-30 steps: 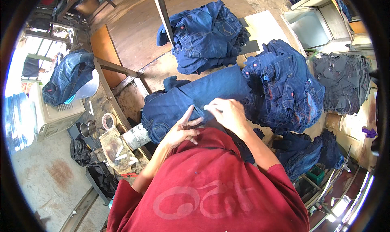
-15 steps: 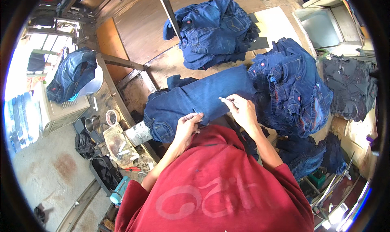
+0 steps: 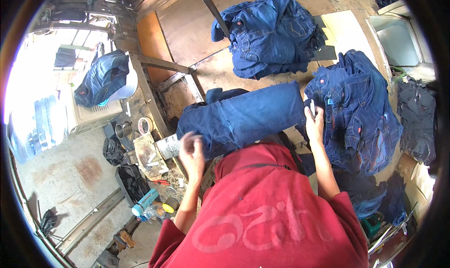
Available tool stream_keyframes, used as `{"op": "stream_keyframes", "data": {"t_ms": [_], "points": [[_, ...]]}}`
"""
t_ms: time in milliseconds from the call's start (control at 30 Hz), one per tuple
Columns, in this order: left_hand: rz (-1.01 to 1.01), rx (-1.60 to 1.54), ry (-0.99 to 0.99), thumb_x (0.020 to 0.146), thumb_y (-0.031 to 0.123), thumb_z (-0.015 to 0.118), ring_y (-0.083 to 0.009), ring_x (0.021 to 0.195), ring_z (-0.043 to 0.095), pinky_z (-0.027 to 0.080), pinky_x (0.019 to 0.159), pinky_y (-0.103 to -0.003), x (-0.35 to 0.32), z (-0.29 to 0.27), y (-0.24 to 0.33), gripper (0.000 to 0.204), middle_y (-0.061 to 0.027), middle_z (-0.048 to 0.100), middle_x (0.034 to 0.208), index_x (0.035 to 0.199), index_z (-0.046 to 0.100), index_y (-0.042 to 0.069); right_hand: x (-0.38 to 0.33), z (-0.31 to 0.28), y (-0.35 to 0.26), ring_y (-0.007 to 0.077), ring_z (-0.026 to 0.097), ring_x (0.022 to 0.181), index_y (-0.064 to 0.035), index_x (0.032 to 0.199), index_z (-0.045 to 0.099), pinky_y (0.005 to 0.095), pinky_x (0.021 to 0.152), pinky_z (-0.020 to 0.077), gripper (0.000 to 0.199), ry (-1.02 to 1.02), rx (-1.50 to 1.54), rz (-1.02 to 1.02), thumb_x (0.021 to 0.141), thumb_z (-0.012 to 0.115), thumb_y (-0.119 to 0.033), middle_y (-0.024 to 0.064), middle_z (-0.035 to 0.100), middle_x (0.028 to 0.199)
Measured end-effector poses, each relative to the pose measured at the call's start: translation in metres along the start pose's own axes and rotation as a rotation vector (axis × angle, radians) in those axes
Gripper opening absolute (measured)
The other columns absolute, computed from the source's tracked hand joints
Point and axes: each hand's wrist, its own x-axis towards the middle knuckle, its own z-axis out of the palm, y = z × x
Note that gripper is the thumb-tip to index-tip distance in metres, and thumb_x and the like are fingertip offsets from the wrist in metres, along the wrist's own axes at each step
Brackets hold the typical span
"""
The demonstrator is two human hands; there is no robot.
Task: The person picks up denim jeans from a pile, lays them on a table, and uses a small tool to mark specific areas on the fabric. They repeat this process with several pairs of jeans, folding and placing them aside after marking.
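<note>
A blue jeans leg (image 3: 255,112) lies stretched over a pale, scuffed cylinder (image 3: 168,146), whose bare end sticks out on the left. My right hand (image 3: 315,123) is closed at the leg's right end, beside a heap of jeans. Between its fingers is a small whitish stick-like piece (image 3: 312,105); its exact kind is unclear. My left hand (image 3: 192,156) is over the near left part of the jeans. Motion smears its fingers, and whether it touches the cloth is unclear.
Stacked jeans (image 3: 272,36) lie on the table beyond, and another jeans pile (image 3: 358,113) is at the right. Dark garments (image 3: 416,120) hang or lie farther right. A tape roll (image 3: 145,125) and metal mug (image 3: 123,130) stand left. A slanting post (image 3: 212,10) rises ahead.
My right hand has moved right, away from the middle of the jeans, with the whitish piece. My left hand has let go of the cloth's near edge and shifted left. The view has shifted too.
</note>
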Motion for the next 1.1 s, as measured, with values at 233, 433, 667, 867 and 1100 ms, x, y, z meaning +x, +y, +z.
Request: {"op": "stream_keyframes", "data": {"t_ms": [233,433,667,867,1100], "points": [[-0.002,0.646,0.357,0.096,0.030,0.082,-0.0457,0.127,0.055,0.040,0.113,-0.053,0.020,-0.004,-0.087,0.058,-0.0283,0.062,0.137,0.135,0.060,-0.007,0.044,0.016,0.050,0.0076,0.034,0.042,-0.0212,0.080,0.048,0.0257,0.039,0.0253,0.045,-0.221,0.767,0.991,0.096,0.083,-0.044,-0.0086,0.032,0.060],[0.099,0.625,0.516,0.088,0.012,0.084,-0.0448,0.128,0.056,0.041,0.114,-0.051,0.024,0.031,-0.089,0.070,-0.0286,0.059,0.137,0.147,0.050,-0.006,0.117,0.019,0.032,0.0123,0.064,0.078,-0.0002,0.113,0.081,0.0355,0.071,0.0512,0.038,0.089,0.202,0.255,0.092,0.088,-0.030,0.0007,0.075,0.087],[-0.622,-0.281,0.047,0.087,0.003,0.085,-0.0124,0.057,0.055,0.045,0.053,-0.032,0.040,-0.020,-0.086,0.023,0.0009,0.061,0.073,0.098,0.065,0.008,0.165,0.046,0.011,0.0190,0.073,0.082,0.0007,0.105,0.082,0.0377,0.079,0.0555,0.040,0.220,0.198,0.030,0.091,0.087,-0.037,0.0112,0.080,0.088],[-0.375,-0.610,-0.220,0.104,0.009,0.070,-0.0166,0.100,0.071,0.055,0.093,-0.032,0.110,-0.037,-0.052,0.025,-0.0058,0.077,0.115,0.126,0.074,-0.001,0.182,0.023,0.012,0.0303,0.078,0.087,0.0000,0.109,0.080,0.0419,0.080,0.0568,0.046,0.226,0.136,-0.042,0.092,0.082,-0.042,0.0208,0.080,0.095],[-0.673,-0.796,-0.608,0.110,0.027,0.064,-0.0233,0.109,0.075,0.062,0.096,-0.042,0.105,0.097,-0.013,0.031,-0.0091,0.077,0.124,0.132,0.069,0.006,0.210,-0.048,-0.072,0.0440,0.074,0.095,0.0030,0.108,0.072,0.0510,0.084,0.0562,0.037,0.671,0.111,-0.532,0.104,0.069,-0.034,0.0265,0.076,0.097]]}}
